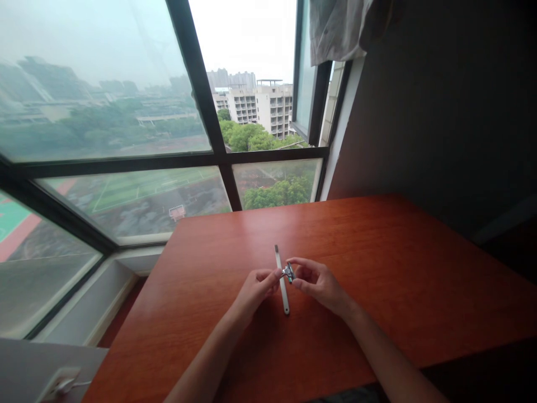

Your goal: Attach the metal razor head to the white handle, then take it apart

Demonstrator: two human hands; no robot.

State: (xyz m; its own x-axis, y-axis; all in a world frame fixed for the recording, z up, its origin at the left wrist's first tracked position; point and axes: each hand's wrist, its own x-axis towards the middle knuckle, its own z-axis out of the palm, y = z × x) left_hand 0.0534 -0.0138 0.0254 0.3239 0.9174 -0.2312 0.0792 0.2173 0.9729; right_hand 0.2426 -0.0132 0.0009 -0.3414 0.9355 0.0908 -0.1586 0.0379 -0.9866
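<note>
Near the lower middle of the frame, both hands meet over a thin, flat, silver metal strip (pixel 283 291) that lies on the reddish-brown wooden worktop (pixel 390 252), its length running from the lower middle up toward the window. The left hand (pixel 257 286) has its fingers curled and its thumb and forefinger tips pressed together on the left edge of the metal strip, about halfway along it. The right hand (pixel 318 280) pinches a small silver metal clip (pixel 288 272) between thumb and forefinger, and the metal clip sits against the strip's right edge, just beside the left hand's fingertips. Whether the clip grips the strip is too small to tell. A large dark-framed window (pixel 201 89) fills the upper left, a pale cloth (pixel 339 28) hangs at the top, and a white wall socket (pixel 59 383) shows at the lower left.
</note>
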